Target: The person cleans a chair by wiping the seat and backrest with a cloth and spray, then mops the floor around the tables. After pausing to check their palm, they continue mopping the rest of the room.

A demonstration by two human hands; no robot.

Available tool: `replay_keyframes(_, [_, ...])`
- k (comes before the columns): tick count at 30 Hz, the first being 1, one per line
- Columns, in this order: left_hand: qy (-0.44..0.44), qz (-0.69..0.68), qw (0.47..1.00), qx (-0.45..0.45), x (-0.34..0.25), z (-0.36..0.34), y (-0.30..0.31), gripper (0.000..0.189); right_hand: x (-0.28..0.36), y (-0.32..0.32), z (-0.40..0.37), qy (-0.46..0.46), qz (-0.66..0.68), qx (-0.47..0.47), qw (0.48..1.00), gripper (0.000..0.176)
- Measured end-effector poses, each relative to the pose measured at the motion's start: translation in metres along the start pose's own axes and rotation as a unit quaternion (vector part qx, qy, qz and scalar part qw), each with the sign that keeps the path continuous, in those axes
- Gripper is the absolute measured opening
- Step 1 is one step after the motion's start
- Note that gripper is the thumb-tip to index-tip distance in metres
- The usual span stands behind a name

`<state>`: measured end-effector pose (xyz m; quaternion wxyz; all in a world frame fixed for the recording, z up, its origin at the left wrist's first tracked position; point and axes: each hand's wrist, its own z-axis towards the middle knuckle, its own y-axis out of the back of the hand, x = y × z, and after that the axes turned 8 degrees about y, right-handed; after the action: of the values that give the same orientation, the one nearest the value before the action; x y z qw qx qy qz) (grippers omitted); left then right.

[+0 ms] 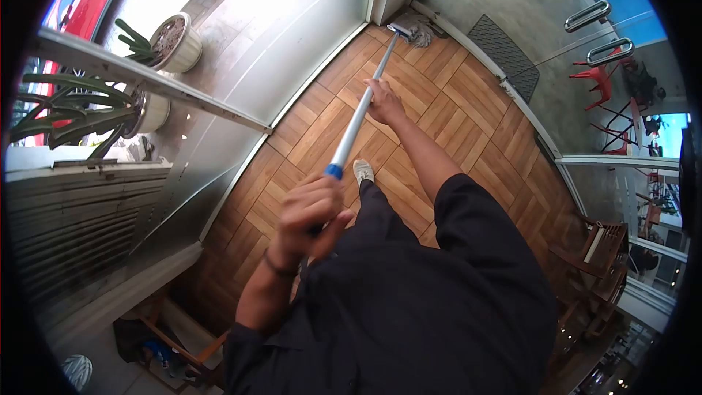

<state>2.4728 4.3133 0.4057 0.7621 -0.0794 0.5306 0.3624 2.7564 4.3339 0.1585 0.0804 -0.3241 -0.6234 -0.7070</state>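
Note:
A mop with a pale metal pole and a blue collar reaches away from me. My left hand is closed round the top end of the pole, just below the blue collar in view. Farther along, my right hand wraps the middle of the pole. The grey string mop head lies on the wood-patterned floor in the far corner, by the door frame.
Glass panels run along the left, with potted plants behind them. A dark mat lies beyond the right-hand sill. Wooden furniture stands at the lower right. My shoe is on the floor.

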Motion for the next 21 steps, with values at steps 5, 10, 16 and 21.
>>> replay_keyframes(5, [0.045, -0.019, 0.996, -0.072, -0.094, -0.095, 0.098, 0.035, 0.113, -0.066, -0.051, 0.12, 0.064, -0.011, 0.991, 0.034])
replay_keyframes(10, [-0.05, -0.003, 0.996, -0.067, -0.198, -0.199, 0.178, 0.035, 0.276, -0.094, -0.154, 0.186, 0.195, 0.018, 0.963, 0.029])
replay_keyframes(16, [-0.182, -0.059, 0.979, -0.071, -0.324, -0.272, 0.227, 0.039, 0.422, -0.091, -0.241, 0.376, 0.145, 0.213, 0.89, 0.023])
replay_keyframes(21, [-0.211, -0.052, 0.968, -0.128, -0.334, -0.299, 0.229, 0.042, 0.433, -0.145, -0.239, 0.437, 0.089, 0.23, 0.865, 0.036])
